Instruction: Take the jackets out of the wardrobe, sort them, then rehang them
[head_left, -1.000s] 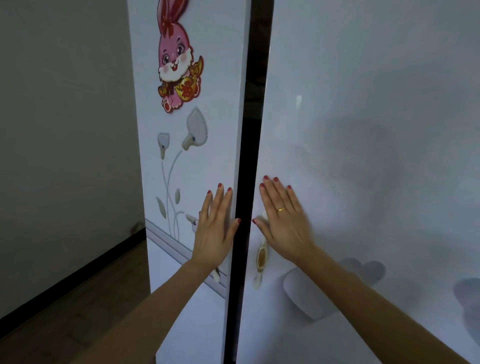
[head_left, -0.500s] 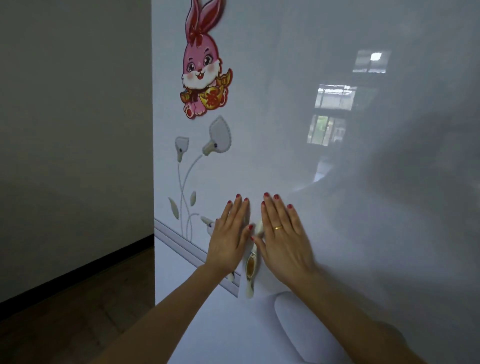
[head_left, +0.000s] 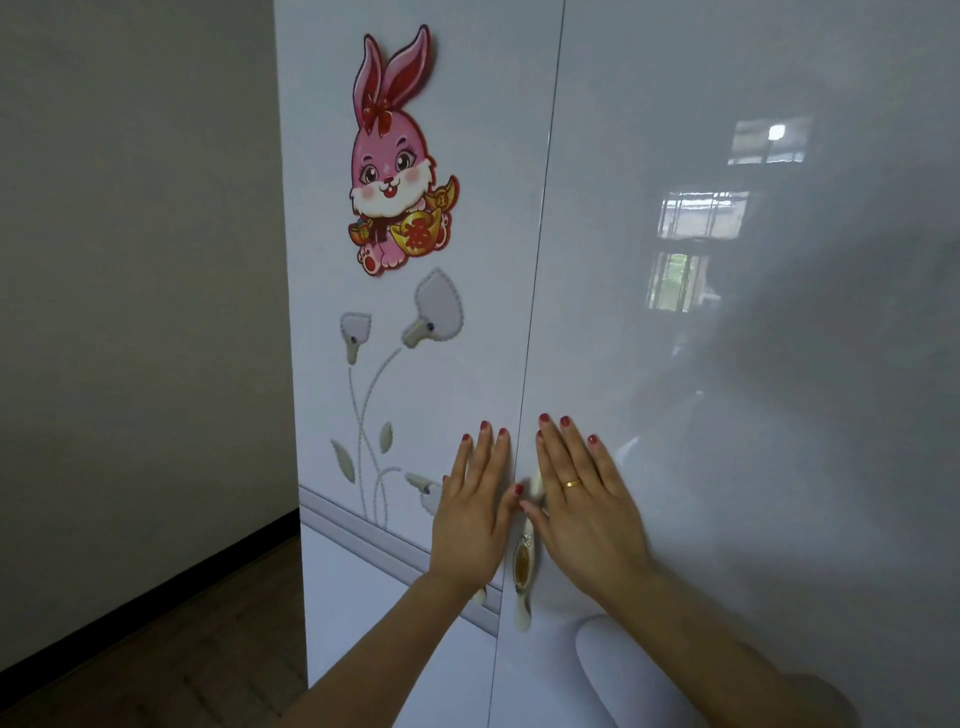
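Wardrobe (head_left: 675, 364) doors both closed, seam between them a thin line — jackets not visible, anything inside is hidden behind the doors. Left hand (head_left: 470, 512) flat on the left door (head_left: 415, 364), fingers straight and close together, pointing up, holding nothing. Right hand (head_left: 587, 514) flat on the right door (head_left: 753, 467), fingers straight and slightly spread, gold ring (head_left: 572, 483) on one finger, holding nothing. Thumbs nearly touch across the seam. Door handle (head_left: 522, 577) sits just right of the seam, between and below the two palms — partly covered by the right thumb. Pink rabbit sticker (head_left: 395, 171) high on the left door, flower decoration (head_left: 395, 374) below it. Grey wall (head_left: 130, 260) and dark wood floor (head_left: 182, 649) to the left.
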